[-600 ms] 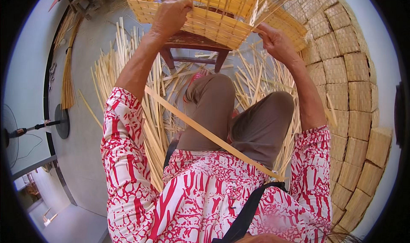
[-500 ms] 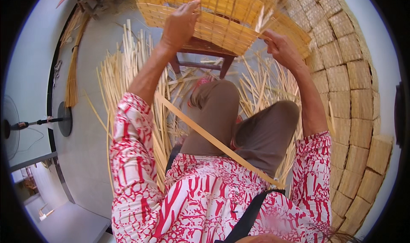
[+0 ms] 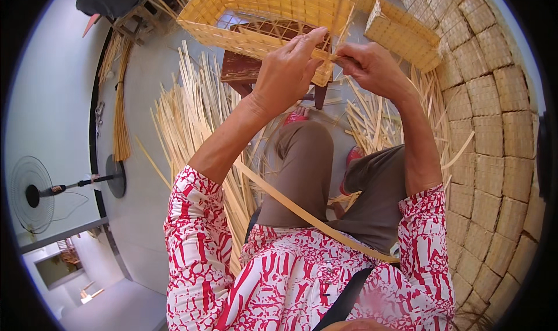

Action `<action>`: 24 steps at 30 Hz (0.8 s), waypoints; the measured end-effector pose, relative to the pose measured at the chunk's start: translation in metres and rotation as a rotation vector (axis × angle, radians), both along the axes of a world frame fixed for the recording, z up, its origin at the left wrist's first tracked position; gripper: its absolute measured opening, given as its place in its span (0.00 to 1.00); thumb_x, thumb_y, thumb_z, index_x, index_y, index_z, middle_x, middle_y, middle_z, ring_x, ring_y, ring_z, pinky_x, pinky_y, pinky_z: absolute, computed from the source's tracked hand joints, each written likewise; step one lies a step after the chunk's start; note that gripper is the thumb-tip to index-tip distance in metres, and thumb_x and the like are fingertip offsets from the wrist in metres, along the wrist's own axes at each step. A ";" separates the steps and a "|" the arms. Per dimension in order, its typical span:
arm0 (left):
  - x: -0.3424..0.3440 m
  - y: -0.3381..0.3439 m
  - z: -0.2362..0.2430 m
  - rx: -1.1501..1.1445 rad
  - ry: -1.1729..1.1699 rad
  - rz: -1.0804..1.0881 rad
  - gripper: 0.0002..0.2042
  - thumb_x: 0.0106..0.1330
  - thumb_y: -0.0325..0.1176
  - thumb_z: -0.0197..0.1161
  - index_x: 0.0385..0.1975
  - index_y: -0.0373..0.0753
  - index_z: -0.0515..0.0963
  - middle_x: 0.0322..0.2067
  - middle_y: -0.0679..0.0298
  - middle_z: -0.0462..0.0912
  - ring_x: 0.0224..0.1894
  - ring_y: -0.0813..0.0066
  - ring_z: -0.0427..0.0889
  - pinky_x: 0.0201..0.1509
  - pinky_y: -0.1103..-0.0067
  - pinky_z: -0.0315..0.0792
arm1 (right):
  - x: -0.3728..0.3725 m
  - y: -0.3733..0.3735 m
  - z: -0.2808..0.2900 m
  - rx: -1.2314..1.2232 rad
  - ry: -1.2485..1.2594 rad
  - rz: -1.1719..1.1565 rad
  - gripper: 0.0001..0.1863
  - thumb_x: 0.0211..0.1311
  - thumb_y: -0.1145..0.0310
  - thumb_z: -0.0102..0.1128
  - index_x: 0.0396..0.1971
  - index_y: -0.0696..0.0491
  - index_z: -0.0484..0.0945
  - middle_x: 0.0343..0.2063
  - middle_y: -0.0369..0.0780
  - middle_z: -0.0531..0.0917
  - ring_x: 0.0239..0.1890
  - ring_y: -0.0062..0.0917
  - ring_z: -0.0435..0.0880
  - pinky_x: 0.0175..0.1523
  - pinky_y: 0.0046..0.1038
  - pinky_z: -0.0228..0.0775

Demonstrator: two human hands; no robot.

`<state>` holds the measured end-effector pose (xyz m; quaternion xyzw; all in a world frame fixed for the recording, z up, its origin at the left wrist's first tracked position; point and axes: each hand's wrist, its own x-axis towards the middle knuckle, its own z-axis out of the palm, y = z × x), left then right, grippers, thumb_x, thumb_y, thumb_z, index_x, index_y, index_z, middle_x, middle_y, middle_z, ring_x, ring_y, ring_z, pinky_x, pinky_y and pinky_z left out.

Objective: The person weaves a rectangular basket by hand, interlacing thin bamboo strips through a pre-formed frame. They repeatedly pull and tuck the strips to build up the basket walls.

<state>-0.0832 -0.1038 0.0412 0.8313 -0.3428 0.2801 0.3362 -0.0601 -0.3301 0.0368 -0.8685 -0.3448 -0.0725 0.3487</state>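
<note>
A yellow woven bamboo basket [image 3: 232, 41] is tilted over a low reddish-brown wooden stool [image 3: 237, 69], open side up. My left hand [image 3: 286, 72] grips its near wall by the right corner, thumb and fingers on either side of the weave. Just right of it, my right hand [image 3: 372, 68] pinches the end of a thin bamboo strip at that corner; the fingers partly hide the strip. Loose strip ends stick up there. One long flat bamboo strip [image 3: 308, 206] lies slantwise over my lap.
Bundles of bamboo strips [image 3: 195, 110] lie left of my legs, with more strips [image 3: 375, 119] to the right. Another woven basket [image 3: 401, 36] stands at the far right, before stacked woven blocks [image 3: 482, 151]. A fan [image 3: 35, 194] and a broom [image 3: 121, 110] are at left.
My left hand has slid right along the basket's near wall to the corner, close to my right hand. The basket has shifted left and lower, showing more of the second basket.
</note>
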 end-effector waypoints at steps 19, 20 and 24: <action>-0.010 0.008 0.024 0.286 0.146 -0.257 0.03 0.62 0.26 0.67 0.33 0.40 0.81 0.31 0.60 0.84 0.33 0.58 0.85 0.34 0.71 0.78 | -0.005 0.000 0.004 -0.140 -0.469 -0.099 0.24 0.60 0.41 0.60 0.24 0.50 0.75 0.22 0.40 0.79 0.29 0.40 0.81 0.33 0.40 0.69; -0.011 0.010 0.026 0.301 0.143 -0.237 0.04 0.62 0.27 0.68 0.34 0.41 0.81 0.31 0.61 0.84 0.33 0.59 0.85 0.34 0.71 0.78 | -0.004 0.001 0.008 -0.096 -0.475 -0.058 0.26 0.59 0.39 0.59 0.22 0.51 0.74 0.20 0.40 0.78 0.27 0.40 0.81 0.32 0.40 0.68; -0.005 0.016 0.027 0.404 0.053 -0.216 0.07 0.63 0.28 0.69 0.38 0.41 0.79 0.33 0.63 0.85 0.33 0.62 0.86 0.33 0.72 0.78 | -0.003 -0.002 0.017 -0.267 -0.443 -0.039 0.27 0.61 0.40 0.59 0.20 0.52 0.75 0.18 0.44 0.79 0.24 0.41 0.84 0.27 0.40 0.71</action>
